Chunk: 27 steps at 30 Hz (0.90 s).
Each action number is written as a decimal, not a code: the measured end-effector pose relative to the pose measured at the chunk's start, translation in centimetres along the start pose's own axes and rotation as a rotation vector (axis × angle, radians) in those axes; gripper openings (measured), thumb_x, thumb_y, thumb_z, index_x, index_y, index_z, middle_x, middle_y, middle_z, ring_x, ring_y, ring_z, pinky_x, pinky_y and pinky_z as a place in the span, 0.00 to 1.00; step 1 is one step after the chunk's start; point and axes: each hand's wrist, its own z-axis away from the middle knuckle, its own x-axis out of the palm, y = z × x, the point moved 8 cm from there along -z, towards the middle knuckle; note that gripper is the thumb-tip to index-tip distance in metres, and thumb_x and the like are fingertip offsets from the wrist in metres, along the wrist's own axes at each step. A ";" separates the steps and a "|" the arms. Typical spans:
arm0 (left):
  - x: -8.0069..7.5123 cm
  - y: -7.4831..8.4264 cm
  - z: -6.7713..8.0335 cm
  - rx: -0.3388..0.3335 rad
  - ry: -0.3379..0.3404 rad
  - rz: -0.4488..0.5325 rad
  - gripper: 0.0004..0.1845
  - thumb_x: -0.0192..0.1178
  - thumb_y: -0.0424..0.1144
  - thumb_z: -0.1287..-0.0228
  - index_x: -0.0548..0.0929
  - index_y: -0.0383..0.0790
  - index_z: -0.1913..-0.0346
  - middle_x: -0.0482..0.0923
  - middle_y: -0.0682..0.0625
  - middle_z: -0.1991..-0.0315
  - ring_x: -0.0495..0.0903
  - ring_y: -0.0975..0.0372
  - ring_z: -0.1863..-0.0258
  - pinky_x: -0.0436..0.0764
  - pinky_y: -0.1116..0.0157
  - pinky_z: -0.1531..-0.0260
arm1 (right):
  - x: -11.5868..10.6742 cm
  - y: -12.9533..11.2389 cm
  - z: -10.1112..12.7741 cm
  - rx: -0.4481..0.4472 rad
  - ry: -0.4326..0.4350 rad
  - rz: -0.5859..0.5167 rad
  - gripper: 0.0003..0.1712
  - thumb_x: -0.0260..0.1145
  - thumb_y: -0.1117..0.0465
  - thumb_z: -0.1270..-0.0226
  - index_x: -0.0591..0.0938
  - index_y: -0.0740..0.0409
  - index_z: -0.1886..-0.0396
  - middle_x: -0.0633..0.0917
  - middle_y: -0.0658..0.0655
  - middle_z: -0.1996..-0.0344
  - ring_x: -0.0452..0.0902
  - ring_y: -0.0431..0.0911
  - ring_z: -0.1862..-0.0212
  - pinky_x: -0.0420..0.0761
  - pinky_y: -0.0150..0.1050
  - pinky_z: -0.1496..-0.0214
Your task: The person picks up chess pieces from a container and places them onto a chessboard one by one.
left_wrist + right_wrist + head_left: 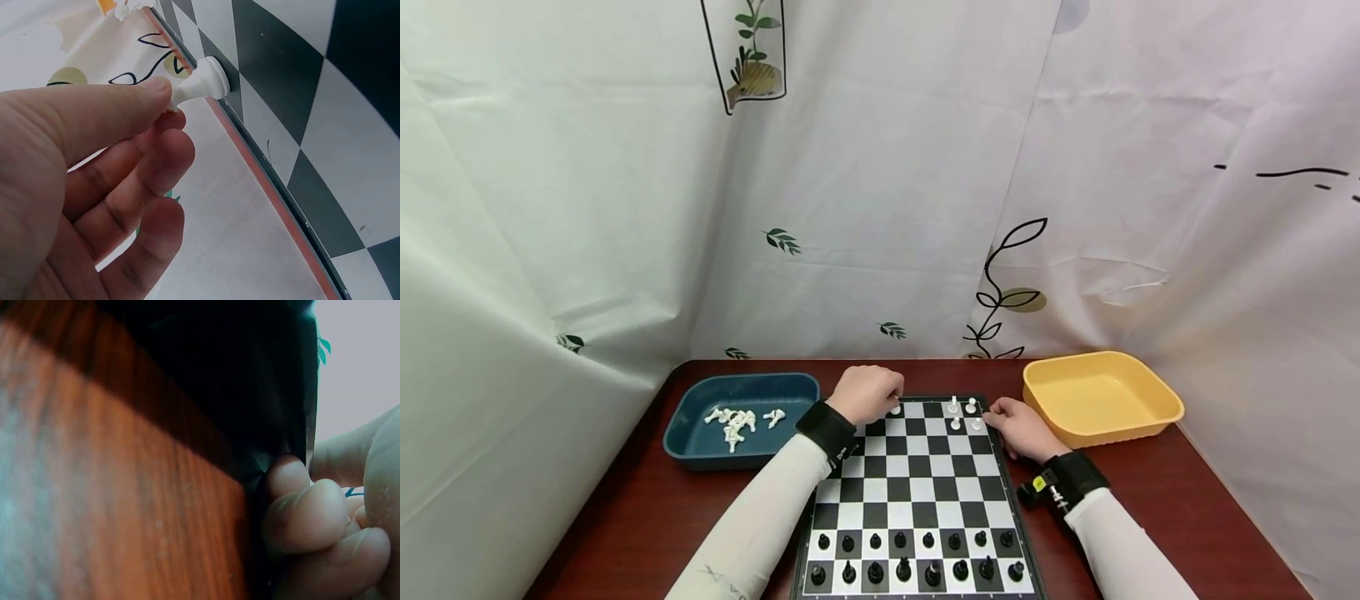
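Note:
My left hand (867, 393) is over the far side of the black-and-white chessboard (908, 467). In the left wrist view, its thumb and index finger pinch the top of a white chess piece (209, 80), whose base meets a dark square by the board's edge. My right hand (1021, 428) grips the board's right edge near the far corner. The right wrist view shows its curled fingers (306, 515) against the board's dark side. Several white pieces (955, 423) stand in the far right corner, close to the right thumb.
Several loose white pieces (739, 421) lie in a dark blue tray (681, 442) left of the board. A yellow tray (1105, 433) stands at the right. Two rows of black pieces (903, 570) occupy the near side. Behind the reddish-brown table (625, 508) hangs a pale cloth (880, 208).

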 end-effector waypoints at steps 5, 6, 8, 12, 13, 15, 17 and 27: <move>-0.2 0.0 0.1 0.003 -0.011 -0.017 0.02 0.74 0.39 0.25 0.92 0.51 0.56 0.89 0.57 0.63 0.82 0.66 0.69 0.79 0.67 0.70 | 0.0 0.1 -0.2 0.002 -0.005 0.009 0.10 0.63 0.58 0.16 0.79 0.61 0.57 0.78 0.55 0.82 0.72 0.47 0.86 0.74 0.41 0.81; -0.4 0.0 0.1 0.004 -0.014 -0.020 0.02 0.74 0.39 0.25 0.92 0.51 0.55 0.89 0.57 0.62 0.83 0.65 0.68 0.80 0.66 0.69 | 0.0 0.2 -0.2 0.005 -0.005 0.008 0.10 0.63 0.58 0.16 0.80 0.61 0.57 0.78 0.55 0.82 0.72 0.47 0.86 0.74 0.41 0.81; -0.7 0.0 0.2 0.006 -0.015 -0.029 0.04 0.75 0.42 0.25 0.92 0.51 0.52 0.90 0.57 0.59 0.85 0.64 0.65 0.83 0.65 0.67 | 0.0 0.2 -0.2 0.005 -0.008 0.007 0.10 0.63 0.58 0.16 0.80 0.61 0.57 0.78 0.55 0.82 0.72 0.47 0.86 0.74 0.41 0.81; -1.5 -0.5 0.7 0.005 0.000 -0.035 0.10 0.75 0.46 0.24 0.92 0.49 0.46 0.91 0.55 0.54 0.88 0.63 0.60 0.85 0.63 0.63 | 0.0 0.0 0.0 0.002 -0.008 -0.006 0.10 0.63 0.58 0.15 0.80 0.61 0.57 0.78 0.56 0.82 0.72 0.47 0.87 0.74 0.41 0.81; -1.7 -0.7 0.8 0.002 0.006 -0.038 0.11 0.75 0.47 0.24 0.92 0.49 0.46 0.91 0.56 0.54 0.88 0.64 0.60 0.85 0.63 0.62 | 0.0 0.0 0.0 -0.001 -0.007 -0.007 0.10 0.63 0.58 0.15 0.80 0.61 0.56 0.78 0.56 0.82 0.72 0.47 0.87 0.74 0.41 0.81; -2.2 -1.1 1.1 -0.006 0.023 -0.031 0.11 0.74 0.47 0.23 0.93 0.48 0.46 0.90 0.55 0.55 0.88 0.63 0.60 0.85 0.63 0.62 | 0.0 -0.2 0.1 -0.004 -0.005 -0.006 0.10 0.63 0.58 0.15 0.80 0.61 0.56 0.78 0.56 0.82 0.72 0.48 0.86 0.74 0.42 0.81; -2.6 -1.5 1.5 -0.021 0.041 -0.025 0.11 0.74 0.48 0.23 0.93 0.48 0.46 0.90 0.54 0.56 0.87 0.63 0.61 0.85 0.62 0.62 | 0.0 -0.3 0.2 -0.003 -0.003 -0.003 0.10 0.63 0.58 0.15 0.80 0.61 0.57 0.78 0.56 0.82 0.72 0.48 0.86 0.74 0.42 0.81; -5.0 -4.9 3.8 -0.129 0.127 -0.041 0.08 0.73 0.48 0.23 0.93 0.49 0.50 0.88 0.56 0.61 0.86 0.63 0.65 0.84 0.61 0.66 | 0.0 -0.1 0.1 -0.005 -0.007 0.018 0.11 0.63 0.57 0.15 0.80 0.61 0.57 0.78 0.55 0.82 0.72 0.47 0.86 0.74 0.40 0.82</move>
